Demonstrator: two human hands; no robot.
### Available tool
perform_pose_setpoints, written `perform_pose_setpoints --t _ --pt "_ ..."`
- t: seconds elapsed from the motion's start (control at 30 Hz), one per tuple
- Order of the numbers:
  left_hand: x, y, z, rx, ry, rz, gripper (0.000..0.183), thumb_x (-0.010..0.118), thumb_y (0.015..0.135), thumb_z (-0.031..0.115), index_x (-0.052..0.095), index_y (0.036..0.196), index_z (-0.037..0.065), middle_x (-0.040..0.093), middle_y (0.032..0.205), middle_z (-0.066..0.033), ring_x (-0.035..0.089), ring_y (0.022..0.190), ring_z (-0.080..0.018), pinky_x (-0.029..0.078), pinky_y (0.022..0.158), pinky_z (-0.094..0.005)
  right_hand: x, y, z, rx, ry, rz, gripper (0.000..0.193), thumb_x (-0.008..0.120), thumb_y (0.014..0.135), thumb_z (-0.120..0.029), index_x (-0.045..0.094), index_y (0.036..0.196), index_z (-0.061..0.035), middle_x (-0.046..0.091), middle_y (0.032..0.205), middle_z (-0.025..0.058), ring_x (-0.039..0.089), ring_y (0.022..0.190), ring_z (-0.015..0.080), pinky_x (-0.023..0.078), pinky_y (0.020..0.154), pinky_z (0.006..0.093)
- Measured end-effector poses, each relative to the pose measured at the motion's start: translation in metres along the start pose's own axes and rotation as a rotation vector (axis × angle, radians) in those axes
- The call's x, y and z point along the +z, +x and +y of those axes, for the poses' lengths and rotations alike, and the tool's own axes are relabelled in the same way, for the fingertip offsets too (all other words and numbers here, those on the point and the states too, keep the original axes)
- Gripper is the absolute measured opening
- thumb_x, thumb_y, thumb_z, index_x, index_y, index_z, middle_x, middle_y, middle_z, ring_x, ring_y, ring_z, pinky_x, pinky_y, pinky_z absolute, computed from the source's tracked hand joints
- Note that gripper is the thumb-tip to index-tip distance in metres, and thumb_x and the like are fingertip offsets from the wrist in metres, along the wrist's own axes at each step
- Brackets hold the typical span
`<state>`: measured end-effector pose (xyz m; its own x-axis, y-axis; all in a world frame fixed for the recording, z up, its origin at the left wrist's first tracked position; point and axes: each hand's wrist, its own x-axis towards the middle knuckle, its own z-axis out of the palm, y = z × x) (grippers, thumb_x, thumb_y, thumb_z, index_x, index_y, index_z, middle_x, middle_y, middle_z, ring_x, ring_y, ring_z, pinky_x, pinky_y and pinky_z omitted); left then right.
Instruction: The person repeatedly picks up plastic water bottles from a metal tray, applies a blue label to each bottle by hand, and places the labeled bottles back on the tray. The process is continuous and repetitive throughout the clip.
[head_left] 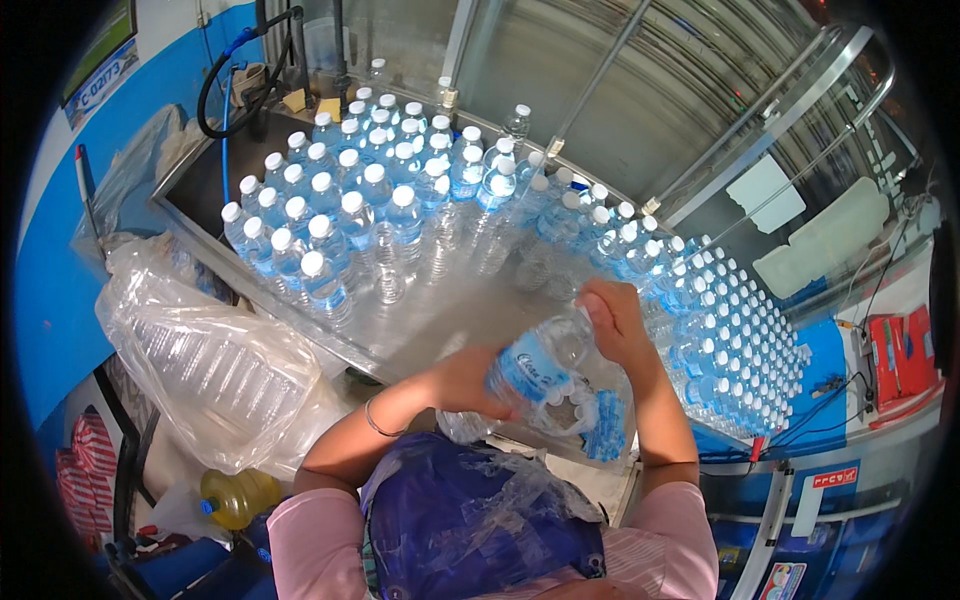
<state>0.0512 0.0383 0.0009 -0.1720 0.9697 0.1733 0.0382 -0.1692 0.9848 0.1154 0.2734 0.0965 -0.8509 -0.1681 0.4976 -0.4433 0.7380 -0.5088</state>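
A clear plastic water bottle [535, 365] with a blue label is tilted in front of my chest, its neck toward the upper right. My left hand [468, 380] is closed around the lower part of it. The fingers of my right hand [615, 318] pinch the bottle's neck end; they hide whether a cap is there. Under the bottle lies a cluster of blue printed labels [605, 428], beside a small whitish container [562, 414] partly covered by the bottle. Another clear bottle [465, 427] lies below my left hand, mostly hidden.
Several capped bottles [350, 205] stand on the metal table [420, 340] ahead, and more bottles [740, 340] are packed in rows at the right. Plastic-wrapped bottles [215, 370] sit at the left, above a yellow jug [240, 498]. A black hose [207, 95] hangs at the far left.
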Motion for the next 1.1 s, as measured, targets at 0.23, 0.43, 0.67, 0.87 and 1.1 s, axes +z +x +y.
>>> perform_pose_setpoints --t 0.23,0.43,0.67,0.87,1.1 --pt "0.010 -0.042 0.002 -0.214 -1.099 -0.273 0.076 0.083 0.065 0.023 0.048 0.127 -0.004 0.066 0.100 -0.0185 0.069 0.085 -0.0289 0.057 0.073 -0.0397 0.026 0.014 -0.017 -0.220 0.317 -0.007 0.043 0.042 0.100 -0.037 0.057 0.080 -0.0023 0.053 0.068 0.0100 0.050 0.058 0.0239 0.039 0.054 0.0361" --pt "0.001 -0.066 0.020 -0.168 -0.539 -0.040 0.076 0.083 0.065 0.026 0.050 0.126 -0.005 0.067 0.101 -0.0208 0.069 0.088 -0.0329 0.056 0.075 -0.0408 0.053 0.033 -0.021 -0.268 0.177 -0.044 0.037 0.045 0.099 -0.031 0.057 0.080 -0.0023 0.054 0.067 0.0120 0.053 0.057 0.0295 0.040 0.053 0.0371" --pt "0.001 -0.096 0.037 -0.425 0.526 0.595 0.079 0.083 0.059 0.027 0.051 0.123 -0.006 0.066 0.100 -0.0282 0.065 0.094 -0.0403 0.052 0.082 -0.0411 0.100 0.056 -0.034 0.106 0.072 -0.214 0.031 0.047 0.098 -0.029 0.053 0.080 -0.0043 0.053 0.062 0.0175 0.055 0.059 0.0384 0.041 0.054 0.0426" --pt "-0.011 -0.116 -0.010 -0.376 0.711 0.912 0.079 0.086 0.062 0.023 0.043 0.124 -0.002 0.061 0.104 -0.0283 0.062 0.097 -0.0448 0.051 0.081 -0.0467 0.151 0.075 -0.046 -0.124 -0.197 -0.180 0.026 0.053 0.095 -0.030 0.053 0.085 -0.0059 0.057 0.069 0.0171 0.060 0.065 0.0375 0.043 0.056 0.0465" --pt "-0.028 -0.134 -0.081 -0.527 0.659 1.121 0.069 0.079 0.076 0.024 0.039 0.126 -0.001 0.055 0.109 -0.0304 0.058 0.098 -0.0493 0.050 0.078 -0.0501 0.215 0.100 -0.054 -0.253 -0.337 -0.311 0.028 0.054 0.093 -0.036 0.053 0.085 -0.0087 0.058 0.072 0.0134 0.059 0.068 0.0359 0.044 0.059 0.0461"
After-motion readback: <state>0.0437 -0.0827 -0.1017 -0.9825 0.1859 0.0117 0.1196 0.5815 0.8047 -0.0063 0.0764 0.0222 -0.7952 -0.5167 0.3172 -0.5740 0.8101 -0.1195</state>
